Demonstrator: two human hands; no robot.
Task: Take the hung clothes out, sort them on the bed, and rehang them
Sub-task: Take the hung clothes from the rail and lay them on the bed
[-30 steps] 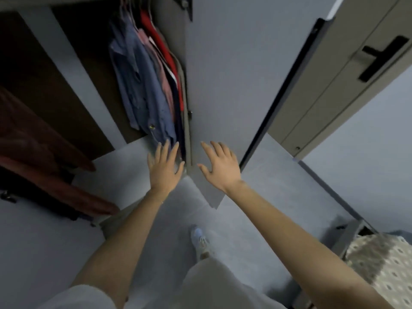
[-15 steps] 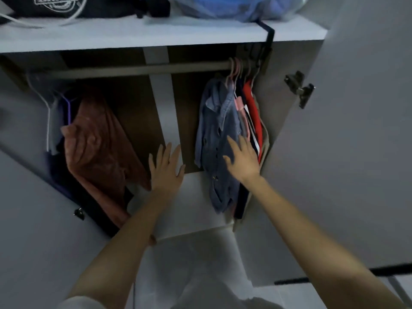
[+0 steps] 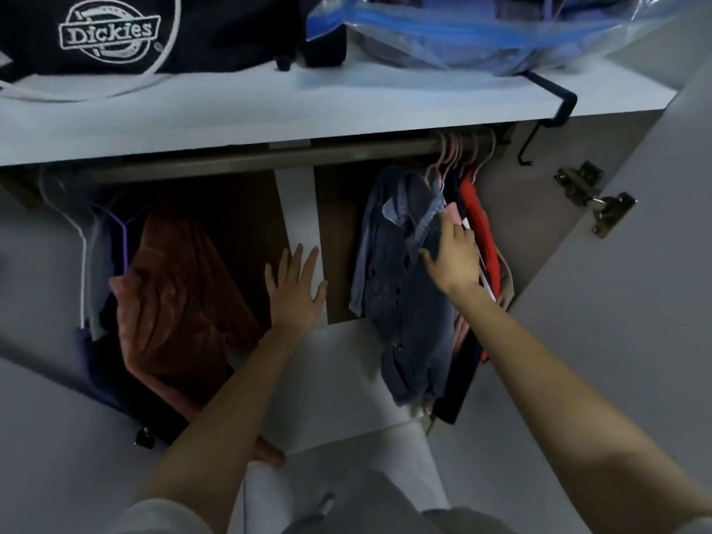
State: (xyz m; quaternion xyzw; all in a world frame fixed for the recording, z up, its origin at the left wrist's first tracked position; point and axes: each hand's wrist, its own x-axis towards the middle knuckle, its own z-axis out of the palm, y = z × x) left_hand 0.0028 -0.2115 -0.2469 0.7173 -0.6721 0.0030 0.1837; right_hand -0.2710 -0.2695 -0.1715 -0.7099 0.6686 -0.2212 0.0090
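Writing shows in one place only: "Dickies", stitched in white inside a horseshoe badge on the black bag (image 3: 108, 30) at the upper left. That bag sits on the white shelf (image 3: 231, 109), and beside it to the right lies a clear plastic bag (image 3: 481, 28) with blue seams, stuffed with cloth. A black hook (image 3: 554, 109) clips over the shelf's right end.

Under the shelf runs the rail (image 3: 231, 159). Your clothes hang from it in two groups, well apart. At the right end, pressed together on pale pink hangers (image 3: 450, 156), you have a denim shirt (image 3: 404, 283) in front, then a pink garment (image 3: 454, 213), a red garment (image 3: 477, 225) and darker pieces behind that are too bunched to tell apart. At the left end hang a rust cloth (image 3: 173, 294), a white hanger (image 3: 83, 244) and a purple hanger (image 3: 123, 233).

Your right hand (image 3: 452, 260) is on the denim shirt just below its collar, thumb spread across the front and fingers at the shoulder edge next to the pink garment; you cannot tell from this view whether it grips the cloth. Your left hand (image 3: 294, 291) is flat, with its fingers straight and fanned, holding nothing, in front of the pale strip on the back panel between the two groups.

A metal hinge (image 3: 593, 198) sits on the open door (image 3: 616, 341) at the right.
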